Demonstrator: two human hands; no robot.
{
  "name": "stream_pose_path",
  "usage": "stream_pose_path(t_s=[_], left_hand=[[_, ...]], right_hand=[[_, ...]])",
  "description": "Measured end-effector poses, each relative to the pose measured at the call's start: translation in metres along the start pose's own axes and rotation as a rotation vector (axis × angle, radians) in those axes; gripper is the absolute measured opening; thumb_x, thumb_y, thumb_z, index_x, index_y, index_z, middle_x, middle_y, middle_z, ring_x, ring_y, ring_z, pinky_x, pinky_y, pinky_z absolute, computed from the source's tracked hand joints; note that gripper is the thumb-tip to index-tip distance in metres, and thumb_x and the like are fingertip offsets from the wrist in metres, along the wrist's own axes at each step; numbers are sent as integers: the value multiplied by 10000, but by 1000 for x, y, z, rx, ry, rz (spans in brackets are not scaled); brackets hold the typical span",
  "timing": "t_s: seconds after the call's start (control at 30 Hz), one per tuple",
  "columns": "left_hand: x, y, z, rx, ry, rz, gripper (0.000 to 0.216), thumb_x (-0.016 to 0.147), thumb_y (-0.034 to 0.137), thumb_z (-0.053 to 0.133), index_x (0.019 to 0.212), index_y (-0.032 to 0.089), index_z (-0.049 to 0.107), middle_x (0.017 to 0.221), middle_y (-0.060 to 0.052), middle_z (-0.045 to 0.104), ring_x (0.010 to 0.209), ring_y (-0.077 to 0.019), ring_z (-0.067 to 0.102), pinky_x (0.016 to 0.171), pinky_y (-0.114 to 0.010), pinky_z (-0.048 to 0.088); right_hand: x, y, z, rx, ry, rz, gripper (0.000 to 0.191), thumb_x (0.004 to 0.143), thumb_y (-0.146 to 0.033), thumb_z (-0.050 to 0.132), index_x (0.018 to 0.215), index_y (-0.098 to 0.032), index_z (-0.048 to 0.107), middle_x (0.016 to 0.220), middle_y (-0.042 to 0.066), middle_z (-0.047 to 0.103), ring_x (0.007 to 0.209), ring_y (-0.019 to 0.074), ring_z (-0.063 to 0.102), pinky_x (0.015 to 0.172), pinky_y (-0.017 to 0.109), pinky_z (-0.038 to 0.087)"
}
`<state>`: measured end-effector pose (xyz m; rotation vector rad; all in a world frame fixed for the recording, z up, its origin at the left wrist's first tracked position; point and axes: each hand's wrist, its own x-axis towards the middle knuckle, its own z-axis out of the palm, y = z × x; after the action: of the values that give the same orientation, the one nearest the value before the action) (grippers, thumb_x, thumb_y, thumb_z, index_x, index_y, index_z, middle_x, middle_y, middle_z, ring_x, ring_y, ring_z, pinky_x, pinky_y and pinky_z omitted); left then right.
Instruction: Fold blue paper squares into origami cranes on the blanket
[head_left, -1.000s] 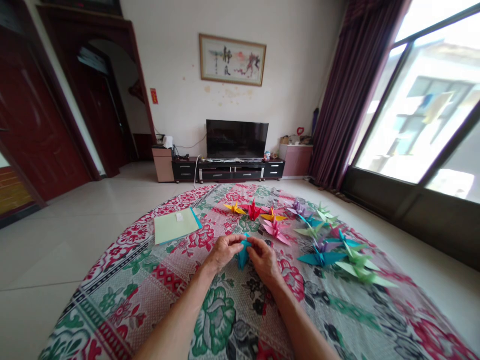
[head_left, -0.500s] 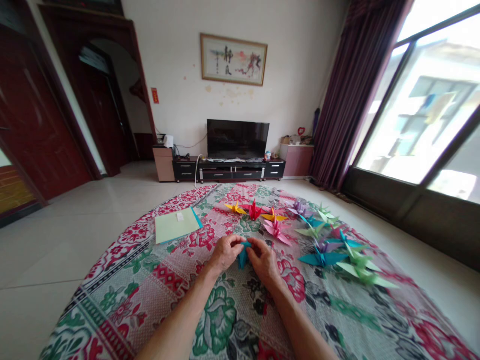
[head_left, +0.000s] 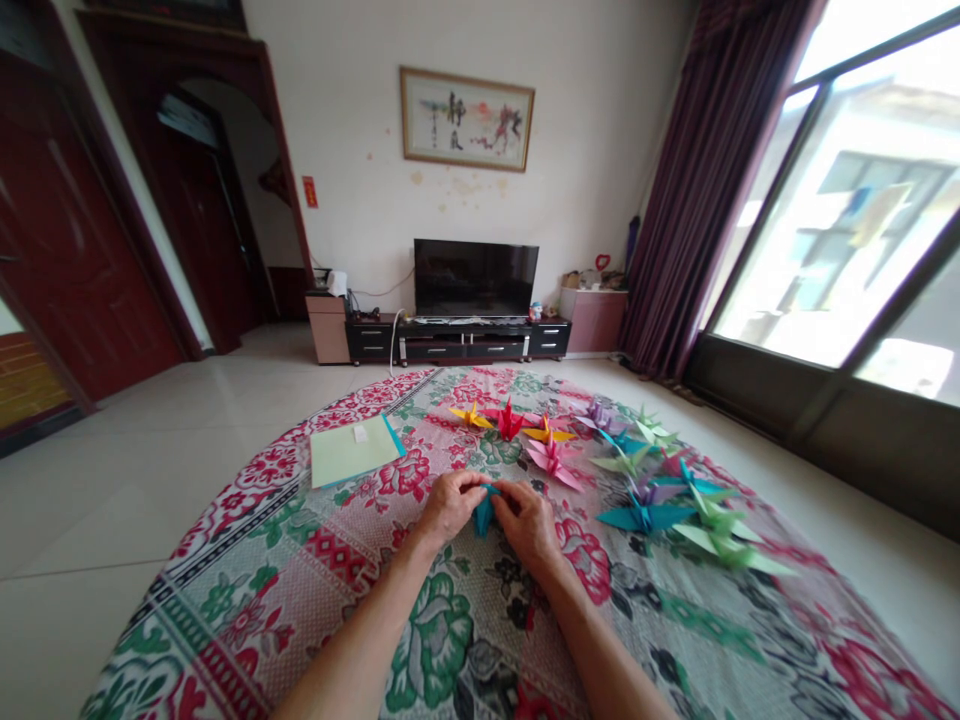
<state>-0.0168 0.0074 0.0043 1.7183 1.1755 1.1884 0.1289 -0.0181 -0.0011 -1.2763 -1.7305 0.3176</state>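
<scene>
Between my hands, over the middle of the table, is a small piece of folded blue origami paper [head_left: 484, 515], its lower end pointing toward me. My left hand [head_left: 452, 508] pinches its upper left side between thumb and fingers. From the other side, my right hand [head_left: 527, 518] grips the upper right part, fingertips almost meeting the left ones. Part of the paper is hidden behind the fingers. Just beyond my right hand sits a pink paper crane [head_left: 553, 460]. To the right lies a blue paper crane [head_left: 646, 515].
Several more paper cranes, such as a red crane [head_left: 509, 421] and a light green crane [head_left: 726, 540], spread over the far and right side of the flowered tablecloth [head_left: 330, 630]. A stack of square paper [head_left: 352, 455] lies at the left. A television [head_left: 476, 278] stands beyond the table.
Both hands stay at nearly the same spot on the blue paper. Only a slight shift of the fingers along its top edge shows.
</scene>
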Motion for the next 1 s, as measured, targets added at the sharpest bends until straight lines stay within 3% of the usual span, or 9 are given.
stream_pose_path(t_s=[0.23,0.5,0.73,0.87,1.0], left_hand=[[-1,3,0,75,33,33,210,707,215,578,865,174,709,843,-51,689,762,-159,625,686,-228,485],[-1,1,2,48,27,13,199,710,215,566,851,161,696,809,-42,683,724,-150,614,643,-223,474],[-2,5,3,71,34,74,160,718,208,550,809,170,676,767,-24,646,715,-136,591,654,-218,457],[-4,13,2,46,55,127,149,715,200,546,797,173,667,823,-28,631,766,-137,580,682,-218,451],[-5,17,2,-113,-34,21,195,726,240,540,860,158,655,725,-12,634,655,-124,561,598,-212,437]], right_hand=[[-1,-1,1,-15,30,-10,232,772,-271,499,876,-175,683,691,27,597,602,125,544,580,223,410],[-1,-2,-1,-33,43,-25,203,766,-246,503,845,-190,682,681,20,569,610,125,539,582,227,415],[1,-4,-2,38,128,-102,157,741,-205,506,787,-192,656,833,51,626,775,155,584,715,257,457],[0,-3,-2,36,105,-56,154,747,-222,502,799,-189,642,756,29,657,712,155,600,699,260,457],[0,-5,-4,154,86,28,170,748,-274,516,801,-168,638,740,29,664,685,153,604,666,242,461]])
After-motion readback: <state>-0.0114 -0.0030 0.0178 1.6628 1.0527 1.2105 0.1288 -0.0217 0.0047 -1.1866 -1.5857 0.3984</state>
